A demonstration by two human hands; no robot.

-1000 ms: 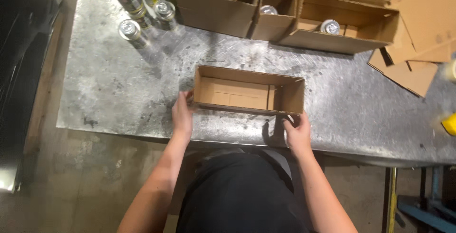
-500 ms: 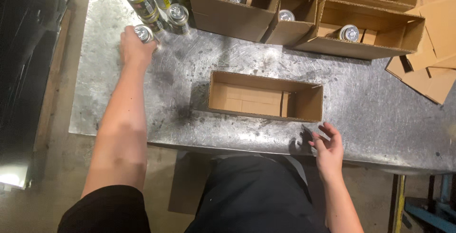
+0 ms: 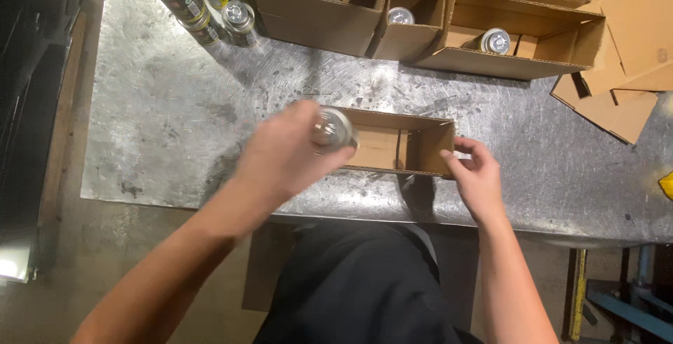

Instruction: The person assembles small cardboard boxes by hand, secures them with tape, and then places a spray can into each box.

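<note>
My left hand point(image 3: 284, 154) grips one can point(image 3: 331, 129) over the left end of the open cardboard box point(image 3: 399, 149); my right hand point(image 3: 479, 176), fingers curled, pinches its right wall. Three cans point(image 3: 200, 4) stand far left; three boxes point(image 3: 420, 14) behind hold four cans.

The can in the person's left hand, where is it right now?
In the head view the can is gripped by the left hand, over the left end of the open box near the table's front edge.

Blurred left hand point(image 3: 284, 154), can point(image 3: 332, 129)
</note>
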